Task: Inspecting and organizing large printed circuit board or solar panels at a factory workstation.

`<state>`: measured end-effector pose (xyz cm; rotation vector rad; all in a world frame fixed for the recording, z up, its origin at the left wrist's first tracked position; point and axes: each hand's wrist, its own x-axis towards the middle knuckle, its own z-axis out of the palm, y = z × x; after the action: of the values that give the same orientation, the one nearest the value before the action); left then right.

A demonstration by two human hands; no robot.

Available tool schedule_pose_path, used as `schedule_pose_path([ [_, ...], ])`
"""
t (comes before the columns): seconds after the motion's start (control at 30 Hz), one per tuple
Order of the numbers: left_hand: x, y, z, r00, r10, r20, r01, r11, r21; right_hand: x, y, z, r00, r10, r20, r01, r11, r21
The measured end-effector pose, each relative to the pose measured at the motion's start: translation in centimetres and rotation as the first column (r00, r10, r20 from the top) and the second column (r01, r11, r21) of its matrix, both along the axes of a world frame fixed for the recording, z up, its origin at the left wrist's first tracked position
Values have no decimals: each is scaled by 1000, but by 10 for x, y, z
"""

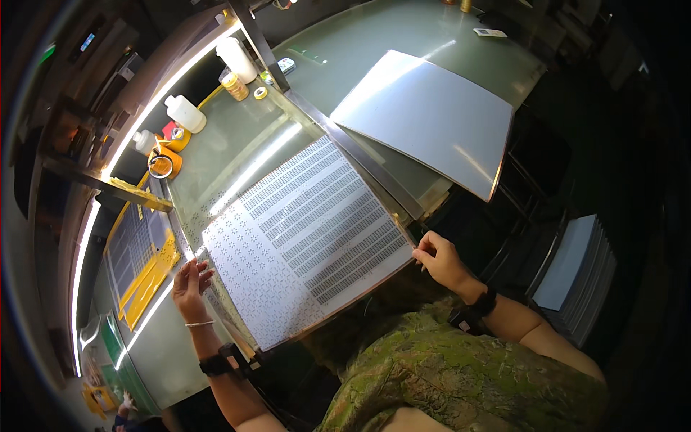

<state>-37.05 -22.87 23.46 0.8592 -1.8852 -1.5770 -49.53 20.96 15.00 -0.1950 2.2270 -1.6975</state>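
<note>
A white panel (335, 270) with thin copper-coloured edges lies on the lit glass tabletop in front of me. Rows of small dark marks and star-like dots cover it, and the dots run on past its left edge over the glass, as on a clear film (196, 216). My right hand (440, 261) pinches at the panel's right corner; whether it grips panel, film or both is too small to tell. Beside the left edge is my left hand (190, 289), its fingers curled together. What they hold, if anything, is hidden.
Another blank white panel (432, 115) rests beyond a metal bar (345, 147). White bottles (186, 114) and tape rolls (165, 163) stand at the back left under a tube light. A yellow-taped patterned sheet (140, 252) lies left. Stacked panels (576, 266) stand at right.
</note>
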Motion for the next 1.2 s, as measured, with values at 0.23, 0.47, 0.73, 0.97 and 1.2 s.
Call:
schedule_pose_path([
  [0.23,0,-6,-7,1000,-16,-3,16,999,39,0,0,0,999,23,-31,-25,998,-59],
  [0.47,-3,-13,-15,999,-29,33,27,998,58,-4,0,0,997,63,-38,-63,998,-16],
  [0.73,-10,-20,-22,998,-42,43,38,995,94,-7,-2,4,999,35,-11,-35,999,-14],
  [0.97,0,-27,-29,962,-95,258,13,953,303,-16,-3,26,960,139,-245,-109,985,131],
  [1.2,-17,-18,-74,962,92,257,-130,982,134,-15,24,27,952,174,-252,-124,971,202],
])
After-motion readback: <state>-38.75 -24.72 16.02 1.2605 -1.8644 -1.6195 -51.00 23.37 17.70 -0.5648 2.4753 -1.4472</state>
